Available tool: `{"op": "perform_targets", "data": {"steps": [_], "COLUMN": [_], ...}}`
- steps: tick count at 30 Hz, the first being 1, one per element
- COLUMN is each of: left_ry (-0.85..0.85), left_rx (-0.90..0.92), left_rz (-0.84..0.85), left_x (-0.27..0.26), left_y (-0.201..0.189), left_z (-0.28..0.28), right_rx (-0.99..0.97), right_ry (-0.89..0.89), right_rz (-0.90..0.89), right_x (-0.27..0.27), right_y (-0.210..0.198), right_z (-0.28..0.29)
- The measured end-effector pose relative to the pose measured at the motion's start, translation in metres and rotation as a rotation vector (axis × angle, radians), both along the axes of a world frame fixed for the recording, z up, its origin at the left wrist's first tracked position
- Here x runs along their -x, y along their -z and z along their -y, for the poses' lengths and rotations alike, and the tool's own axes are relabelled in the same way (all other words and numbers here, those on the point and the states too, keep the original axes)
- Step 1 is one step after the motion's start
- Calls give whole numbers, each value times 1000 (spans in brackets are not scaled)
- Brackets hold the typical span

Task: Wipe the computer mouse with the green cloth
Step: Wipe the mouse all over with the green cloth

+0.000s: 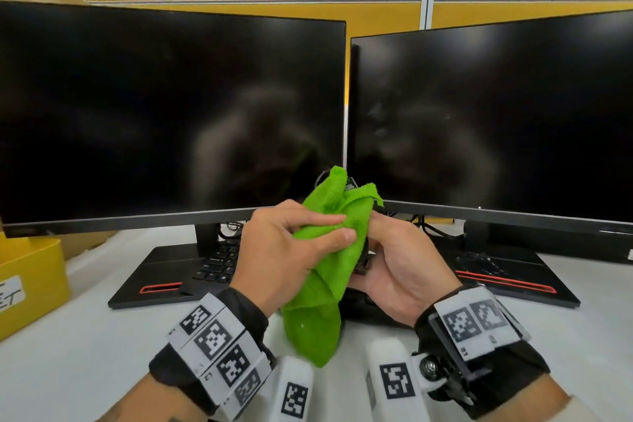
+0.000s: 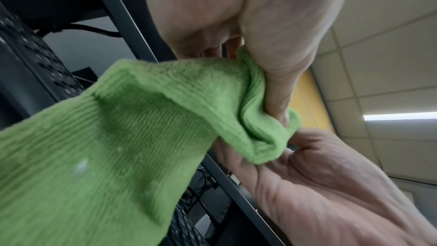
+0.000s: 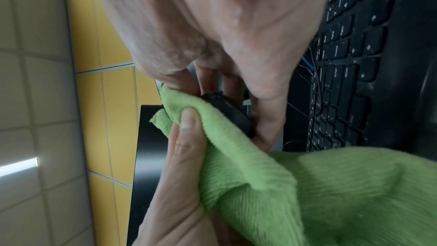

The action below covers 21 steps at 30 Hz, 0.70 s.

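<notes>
Both hands are raised above the desk in front of the monitors. My right hand point(image 1: 380, 250) curls round the black computer mouse point(image 3: 228, 114), of which only a dark sliver point(image 1: 362, 264) shows in the head view. The green cloth point(image 1: 325, 271) is draped over the mouse and hangs down below the hands. My left hand point(image 1: 340, 228) grips the cloth and presses it against the mouse with the thumb point(image 3: 189, 122). In the left wrist view the cloth point(image 2: 141, 128) is bunched under the left thumb point(image 2: 276, 81), right against the right palm point(image 2: 331, 184).
Two dark monitors point(image 1: 171, 113) point(image 1: 496, 120) stand side by side on the white desk point(image 1: 85, 336). A black keyboard point(image 1: 219, 262) lies on the left monitor's base, with cables point(image 1: 428, 226) behind it. A yellow box point(image 1: 30, 271) sits at the left edge.
</notes>
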<state>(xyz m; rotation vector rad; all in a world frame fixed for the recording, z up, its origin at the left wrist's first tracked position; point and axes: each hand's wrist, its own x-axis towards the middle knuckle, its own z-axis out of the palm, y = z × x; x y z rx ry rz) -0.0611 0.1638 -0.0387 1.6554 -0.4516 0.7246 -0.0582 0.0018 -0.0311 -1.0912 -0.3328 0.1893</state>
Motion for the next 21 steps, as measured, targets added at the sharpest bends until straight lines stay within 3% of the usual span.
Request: {"op": "perform_targets", "data": {"steps": [4, 11, 17, 21], "left_ry": [-84, 17, -89, -11], "left_rx": [110, -82, -5, -79], "left_rz": [-34, -54, -77, -108], "left_x": [-5, -4, -11, -3], "left_y": [-4, 6, -3, 0], "left_z": [-13, 6, -22, -11], "right_rx": [2, -82, -109, -141], "right_ry": [-5, 94, 95, 102], "right_rz": [-53, -89, -181, -188], "right_x": [2, -6, -1, -3], "right_y": [4, 0, 2, 1], "right_z": [-8, -7, -9, -7]}}
